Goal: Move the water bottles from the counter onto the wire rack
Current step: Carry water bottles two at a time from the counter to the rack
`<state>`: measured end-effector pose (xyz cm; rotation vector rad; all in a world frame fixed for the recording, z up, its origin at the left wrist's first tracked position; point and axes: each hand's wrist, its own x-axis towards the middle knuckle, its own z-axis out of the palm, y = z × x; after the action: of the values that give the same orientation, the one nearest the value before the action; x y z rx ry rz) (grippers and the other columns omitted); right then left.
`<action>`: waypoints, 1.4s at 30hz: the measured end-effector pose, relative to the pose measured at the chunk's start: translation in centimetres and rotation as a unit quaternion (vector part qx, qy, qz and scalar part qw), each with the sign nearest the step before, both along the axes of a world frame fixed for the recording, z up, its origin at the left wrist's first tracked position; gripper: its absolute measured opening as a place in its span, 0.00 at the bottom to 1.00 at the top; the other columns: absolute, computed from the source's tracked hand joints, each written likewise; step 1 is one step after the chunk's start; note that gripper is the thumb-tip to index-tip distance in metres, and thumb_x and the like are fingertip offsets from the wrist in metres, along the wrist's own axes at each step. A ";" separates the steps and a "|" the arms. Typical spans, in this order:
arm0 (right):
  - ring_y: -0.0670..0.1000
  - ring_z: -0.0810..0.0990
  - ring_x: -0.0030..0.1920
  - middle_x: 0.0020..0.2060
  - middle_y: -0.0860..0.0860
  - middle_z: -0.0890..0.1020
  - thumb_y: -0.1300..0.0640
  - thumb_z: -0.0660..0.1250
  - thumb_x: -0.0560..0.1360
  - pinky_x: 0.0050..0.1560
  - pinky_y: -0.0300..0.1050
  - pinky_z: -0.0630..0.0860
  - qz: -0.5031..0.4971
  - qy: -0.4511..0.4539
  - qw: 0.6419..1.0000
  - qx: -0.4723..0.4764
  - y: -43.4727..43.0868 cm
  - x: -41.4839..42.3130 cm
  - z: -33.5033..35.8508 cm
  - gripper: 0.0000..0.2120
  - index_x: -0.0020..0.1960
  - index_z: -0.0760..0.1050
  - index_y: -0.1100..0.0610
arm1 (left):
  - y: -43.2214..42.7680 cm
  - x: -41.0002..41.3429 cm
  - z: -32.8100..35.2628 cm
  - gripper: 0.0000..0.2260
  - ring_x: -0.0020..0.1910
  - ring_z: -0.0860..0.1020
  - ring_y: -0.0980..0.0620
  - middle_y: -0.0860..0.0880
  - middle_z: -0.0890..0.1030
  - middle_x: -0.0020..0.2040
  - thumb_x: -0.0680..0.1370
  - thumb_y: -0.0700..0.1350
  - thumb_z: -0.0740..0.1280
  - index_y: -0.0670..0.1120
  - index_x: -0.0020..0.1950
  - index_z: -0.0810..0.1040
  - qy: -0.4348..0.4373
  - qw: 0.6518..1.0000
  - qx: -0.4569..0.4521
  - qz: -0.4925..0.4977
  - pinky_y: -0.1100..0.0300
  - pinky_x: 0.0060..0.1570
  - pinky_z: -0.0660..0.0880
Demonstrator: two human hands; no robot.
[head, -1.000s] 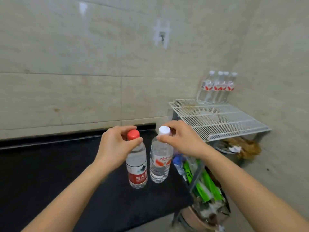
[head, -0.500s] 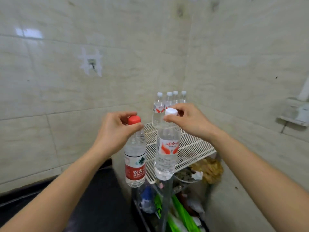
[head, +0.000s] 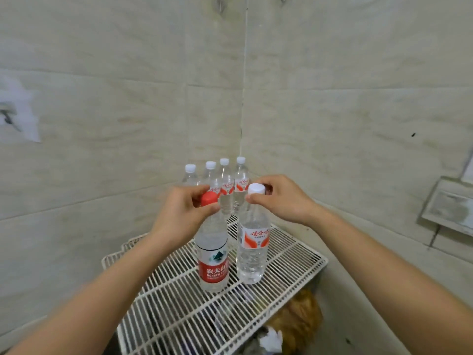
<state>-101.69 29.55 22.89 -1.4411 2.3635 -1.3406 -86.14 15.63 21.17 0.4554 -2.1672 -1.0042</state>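
Note:
My left hand [head: 179, 213] pinches the neck of a red-capped water bottle [head: 213, 257] with a red label. My right hand [head: 279, 198] pinches the neck of a white-capped bottle [head: 253, 249] with an orange and white label. Both bottles hang upright over the middle of the white wire rack [head: 179, 303]; I cannot tell whether their bases touch the wires. Several white-capped bottles [head: 225, 185] stand in a row at the rack's far corner, behind my hands.
Tiled walls meet in a corner just behind the rack. Under the rack lie an orange-brown bundle [head: 299, 321] and crumpled paper [head: 268, 339]. A small shelf [head: 450, 206] juts from the right wall.
Both hands carried the bottles from above the black counter rightwards and forward over the rack. The view turned towards the corner, and the counter has dropped out of sight.

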 end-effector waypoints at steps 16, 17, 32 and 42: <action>0.57 0.76 0.43 0.40 0.52 0.75 0.33 0.59 0.64 0.45 0.56 0.76 -0.017 0.094 0.993 0.072 -8.4 -20.9 -2.3 0.17 0.35 0.68 0.47 | -3.6 -19.7 -0.6 0.13 0.45 0.76 0.53 0.53 0.78 0.42 0.75 0.43 0.69 0.42 0.59 0.79 -0.058 0.992 -0.005 0.108 0.62 0.47 0.73; 0.57 0.76 0.44 0.41 0.52 0.76 0.33 0.59 0.65 0.46 0.58 0.76 -0.019 0.100 0.992 0.079 -9.1 -21.7 -2.5 0.16 0.35 0.67 0.46 | -4.0 -20.6 -0.7 0.10 0.43 0.76 0.53 0.55 0.76 0.38 0.75 0.43 0.69 0.44 0.56 0.79 -0.061 0.991 0.007 0.116 0.64 0.43 0.73; 0.51 0.69 0.51 0.45 0.52 0.75 0.46 0.65 0.75 0.49 0.48 0.71 0.032 0.091 0.990 0.101 -13.9 -26.3 -3.8 0.13 0.36 0.64 0.42 | -6.2 -26.0 -1.0 0.12 0.45 0.78 0.49 0.50 0.78 0.44 0.75 0.42 0.69 0.40 0.57 0.80 -0.059 0.982 0.025 0.179 0.57 0.47 0.75; 0.52 0.72 0.50 0.47 0.52 0.76 0.42 0.64 0.75 0.51 0.51 0.73 0.046 0.092 0.991 0.083 -14.4 -26.4 -4.5 0.08 0.44 0.68 0.44 | -6.4 -25.9 -1.3 0.13 0.45 0.77 0.48 0.49 0.78 0.43 0.75 0.41 0.69 0.38 0.57 0.79 -0.043 0.984 0.016 0.173 0.55 0.47 0.74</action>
<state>-128.09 15.12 18.40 -1.6645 2.4150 -1.0029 -112.08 9.20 19.92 0.8702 -2.0540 -0.8386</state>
